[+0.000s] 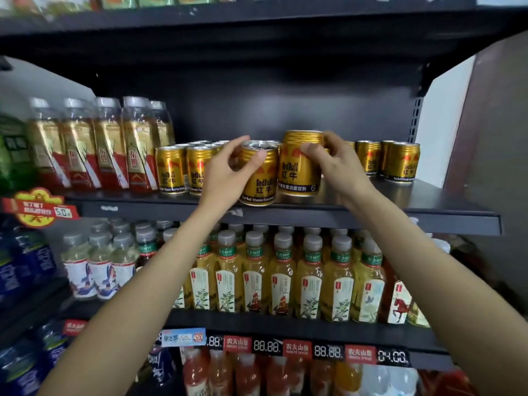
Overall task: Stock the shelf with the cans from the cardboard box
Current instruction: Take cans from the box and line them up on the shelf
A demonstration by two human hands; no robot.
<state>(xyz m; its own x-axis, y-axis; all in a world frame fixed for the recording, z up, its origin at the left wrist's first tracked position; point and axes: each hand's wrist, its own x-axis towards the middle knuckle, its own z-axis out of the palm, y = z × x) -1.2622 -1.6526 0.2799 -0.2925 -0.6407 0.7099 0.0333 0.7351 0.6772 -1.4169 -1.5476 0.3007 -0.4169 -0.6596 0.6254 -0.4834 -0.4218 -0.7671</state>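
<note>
Two gold Red Bull cans stand side by side at the front of the dark shelf (371,211). My left hand (228,172) grips the left can (258,181) near its silver top, thumb in front and fingers behind. My right hand (333,160) grips the right can (295,170) near its top; this can stands a little further back and looks taller. More gold cans stand in rows to the left (170,170) and to the right (403,162) on the same shelf. The cardboard box is out of view.
Gold-and-red labelled bottles (105,150) fill the shelf's left part. Bare shelf surface lies between the held cans and the right-hand cans. Below, yellow tea bottles (283,281) line the lower shelf, with price tags (297,350) beneath. A brown wall (491,155) stands at the right.
</note>
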